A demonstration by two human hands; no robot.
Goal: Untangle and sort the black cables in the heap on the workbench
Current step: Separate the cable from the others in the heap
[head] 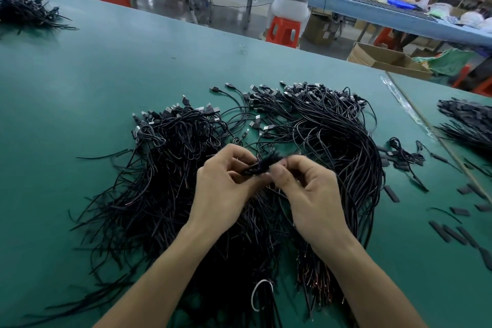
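Small cable clump (262, 165) was pinched between left hand (226, 184) and right hand (303, 189), held just above the heap (165, 181) on the workbench (80, 82); hard pulling judged likely to tighten snags

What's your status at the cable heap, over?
Both hands pinching: left hand, right hand, on small cable bundle above heap. Heap tangled. Off right, short black pieces, clear of hands.

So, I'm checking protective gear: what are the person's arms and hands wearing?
Nothing at all. The left hand and right hand have no gloves, rings or watch; the left forearm and right forearm are bare, with no sleeve in view.
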